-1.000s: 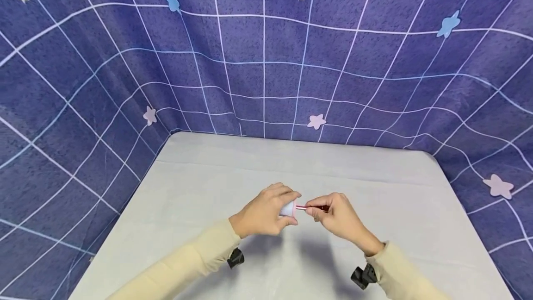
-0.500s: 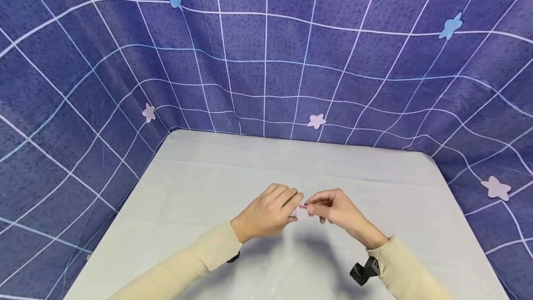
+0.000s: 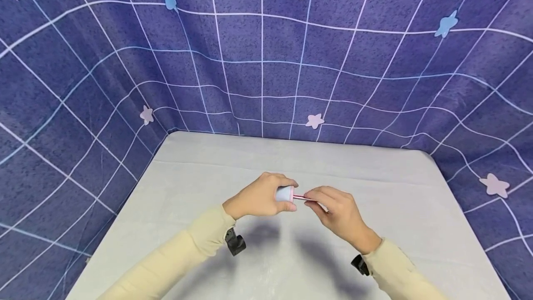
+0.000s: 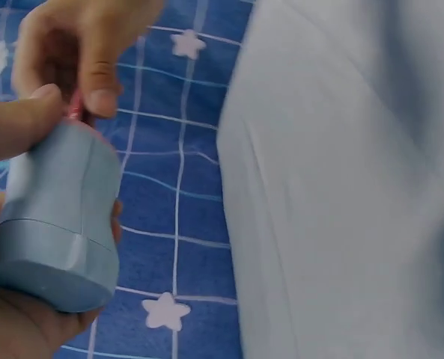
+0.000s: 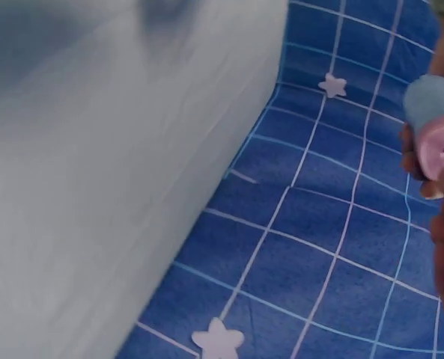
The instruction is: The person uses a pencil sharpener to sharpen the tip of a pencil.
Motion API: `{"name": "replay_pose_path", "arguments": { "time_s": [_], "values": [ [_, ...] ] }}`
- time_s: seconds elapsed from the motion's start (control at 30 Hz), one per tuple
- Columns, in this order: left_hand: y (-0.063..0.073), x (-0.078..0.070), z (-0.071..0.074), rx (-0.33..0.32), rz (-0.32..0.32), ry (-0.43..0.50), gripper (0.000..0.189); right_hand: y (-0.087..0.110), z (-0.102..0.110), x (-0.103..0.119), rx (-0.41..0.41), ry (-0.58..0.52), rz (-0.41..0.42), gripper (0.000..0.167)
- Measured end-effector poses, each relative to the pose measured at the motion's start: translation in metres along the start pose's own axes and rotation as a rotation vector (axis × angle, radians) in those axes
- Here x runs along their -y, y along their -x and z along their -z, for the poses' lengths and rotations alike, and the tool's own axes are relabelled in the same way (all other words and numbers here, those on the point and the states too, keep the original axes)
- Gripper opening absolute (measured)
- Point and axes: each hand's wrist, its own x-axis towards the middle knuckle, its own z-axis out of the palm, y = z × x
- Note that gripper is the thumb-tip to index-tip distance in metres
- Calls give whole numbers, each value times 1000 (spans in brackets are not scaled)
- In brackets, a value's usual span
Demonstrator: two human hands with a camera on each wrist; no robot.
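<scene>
A light blue pencil sharpener (image 3: pixel 285 194) with a pink end lies sideways in my left hand (image 3: pixel 258 196), gripped between thumb and fingers. Out of its pink end, toward the right, runs a thin red pencil (image 3: pixel 300 197). My right hand (image 3: pixel 339 212) pinches the pencil between thumb and fingers, covering its far part. The left wrist view shows the waisted blue body of the sharpener (image 4: pixel 57 217) against the left palm. In the right wrist view, at the right edge, the pencil enters a dark hole in the sharpener's pink face (image 5: pixel 433 146).
Both hands are above a table with a white cloth (image 3: pixel 208 161), their shadows falling on it. A purple-blue curtain (image 3: pixel 245 78) with grid lines and stars hangs behind and along the sides. Small black cameras (image 3: pixel 235 242) sit on both wrists.
Half a second ago my left fingers wrapped over most of the sharpener; now the wrist is turned and its side shows. Both hands are slightly farther forward. The right fingers have shifted along the pencil.
</scene>
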Motion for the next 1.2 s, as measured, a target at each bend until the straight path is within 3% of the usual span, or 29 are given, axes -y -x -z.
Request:
{"name": "replay_pose_path", "arguments": {
  "time_s": [0.07, 0.2, 0.27, 0.33, 0.43, 0.53, 0.7, 0.77, 0.87, 0.97, 1.07, 1.2],
  "values": [
    [-2, 2, 2, 31, 20, 95, 42, -2, -1, -1, -76, 98, 113, 21],
    [-3, 7, 6, 108, 21, 265, 28, -10, -4, -1, -235, 273, 301, 21],
    [-2, 8, 7, 138, 26, 317, 25, -12, -4, 0, -264, 305, 340, 21],
    [-1, 6, 7, 131, 28, 314, 26, -12, -4, 2, -237, 267, 314, 23],
    [2, -2, 2, 45, -8, 177, 34, -11, 1, 6, -100, 105, 137, 18],
    [7, -7, -10, -90, -115, -58, 44, -14, 11, 10, 110, -141, -200, 9],
    [15, -3, -35, -340, -433, -515, 50, -20, 25, 5, 488, -652, -893, 11],
    [15, 1, -43, -451, -562, -686, 43, -21, 28, 1, 589, -795, -1061, 14],
    [15, 6, -49, -604, -711, -846, 32, -20, 28, -4, 689, -942, -1177, 11],
    [14, 10, -51, -698, -787, -898, 34, -19, 26, -7, 744, -1020, -1213, 9],
    [14, 12, -51, -707, -781, -902, 34, -19, 23, -8, 741, -991, -1209, 8],
    [14, 12, -51, -628, -680, -818, 33, -17, 20, -5, 644, -846, -1137, 17]
  ]
}}
